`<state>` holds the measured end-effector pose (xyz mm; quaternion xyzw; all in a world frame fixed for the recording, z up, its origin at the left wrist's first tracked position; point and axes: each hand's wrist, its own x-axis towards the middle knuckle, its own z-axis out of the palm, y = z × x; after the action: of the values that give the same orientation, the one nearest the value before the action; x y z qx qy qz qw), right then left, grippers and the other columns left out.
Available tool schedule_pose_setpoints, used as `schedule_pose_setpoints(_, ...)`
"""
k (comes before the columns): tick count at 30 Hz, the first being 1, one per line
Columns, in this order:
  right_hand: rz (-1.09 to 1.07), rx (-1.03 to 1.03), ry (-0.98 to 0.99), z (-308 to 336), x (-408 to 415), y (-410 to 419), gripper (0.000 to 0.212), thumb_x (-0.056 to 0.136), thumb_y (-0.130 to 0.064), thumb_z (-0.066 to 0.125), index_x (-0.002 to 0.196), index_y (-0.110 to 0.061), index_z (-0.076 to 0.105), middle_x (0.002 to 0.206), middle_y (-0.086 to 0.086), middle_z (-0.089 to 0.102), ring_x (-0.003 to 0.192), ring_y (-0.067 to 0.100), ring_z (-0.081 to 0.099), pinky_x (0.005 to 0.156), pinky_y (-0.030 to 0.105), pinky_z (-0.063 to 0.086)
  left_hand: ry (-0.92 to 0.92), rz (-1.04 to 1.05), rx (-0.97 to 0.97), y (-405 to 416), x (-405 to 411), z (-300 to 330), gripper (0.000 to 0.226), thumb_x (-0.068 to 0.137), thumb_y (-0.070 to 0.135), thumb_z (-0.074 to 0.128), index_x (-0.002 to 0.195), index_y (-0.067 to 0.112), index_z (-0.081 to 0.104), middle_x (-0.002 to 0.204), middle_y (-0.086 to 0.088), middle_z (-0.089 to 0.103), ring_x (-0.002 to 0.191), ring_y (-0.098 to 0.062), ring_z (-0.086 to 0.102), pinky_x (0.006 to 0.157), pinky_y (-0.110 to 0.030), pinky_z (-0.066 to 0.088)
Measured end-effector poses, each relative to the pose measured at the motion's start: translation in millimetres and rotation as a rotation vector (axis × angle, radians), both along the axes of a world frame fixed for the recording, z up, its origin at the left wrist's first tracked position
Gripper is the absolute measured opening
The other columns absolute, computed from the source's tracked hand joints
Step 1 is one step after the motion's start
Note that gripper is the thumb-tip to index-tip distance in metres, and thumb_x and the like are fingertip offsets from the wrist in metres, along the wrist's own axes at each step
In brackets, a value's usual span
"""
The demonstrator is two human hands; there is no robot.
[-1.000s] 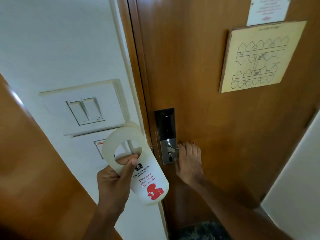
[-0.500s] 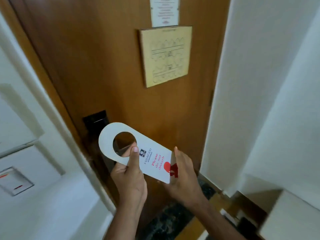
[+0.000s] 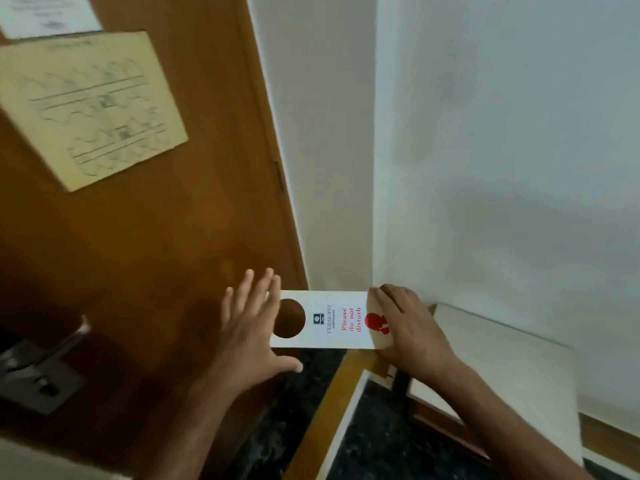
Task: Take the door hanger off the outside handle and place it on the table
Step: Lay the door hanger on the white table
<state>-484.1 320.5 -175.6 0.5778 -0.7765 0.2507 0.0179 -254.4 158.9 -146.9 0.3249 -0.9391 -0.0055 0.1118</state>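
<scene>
The white door hanger, printed "Please do not disturb" in red, is held level in front of me with its round hole to the left. My right hand grips its right end, over the red figure. My left hand is spread open at the hole end, fingers apart, behind or against the card's left edge without gripping it. The door's metal handle shows at the lower left, bare.
The brown wooden door fills the left, with a floor plan plaque on it. White walls meet in a corner at centre right. A pale flat surface lies low on the right. The dark floor is below.
The view has swung right, away from the handle and switches. My right hand left the handle and took the hanger's right end. My left hand released its pinch and opened.
</scene>
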Motion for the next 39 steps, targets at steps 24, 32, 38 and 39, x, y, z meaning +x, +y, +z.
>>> schedule_pose_setpoints(24,-0.262,0.428,-0.265,-307,-312,196,0.067,0.076,-0.024,0.076,0.131,-0.004,0.044,0.126,0.016,0.052,0.107,0.029,0.048,0.089,0.042,0.049,-0.374,-0.450,0.362,128,-418,-335,0.101,0.060,0.037,0.091,0.143,0.010,0.038,0.146,-0.009,0.044,0.133,-0.024,0.031,0.110,-0.039,0.036)
schedule_pose_setpoints(32,-0.453,0.621,-0.335,-444,-318,197,0.088,0.067,-0.028,0.086,0.137,-0.011,0.035,0.137,0.010,0.047,0.115,0.025,0.044,0.093,0.039,0.048,-0.510,-0.534,0.334,138,-457,-468,0.096,0.068,0.034,0.087,0.146,0.008,0.037,0.147,-0.013,0.045,0.135,-0.030,0.037,0.117,-0.040,0.027)
schedule_pose_setpoints(38,-0.513,0.701,-0.404,-487,-329,193,0.087,0.072,-0.022,0.084,0.141,-0.013,0.031,0.146,0.010,0.038,0.125,0.030,0.039,0.099,0.045,0.047,-0.602,-0.551,0.430,140,-478,-511,0.096,0.072,0.030,0.086,0.149,0.007,0.033,0.152,-0.013,0.041,0.140,-0.029,0.032,0.117,-0.036,0.025)
schedule_pose_setpoints(39,-0.518,0.722,-0.400,-492,-328,193,0.086,0.074,-0.022,0.083,0.141,-0.013,0.031,0.147,0.010,0.036,0.126,0.031,0.037,0.099,0.045,0.048,-0.612,-0.549,0.434,141,-479,-514,0.096,0.072,0.030,0.086,0.149,0.007,0.033,0.151,-0.012,0.040,0.140,-0.028,0.031,0.117,-0.035,0.026)
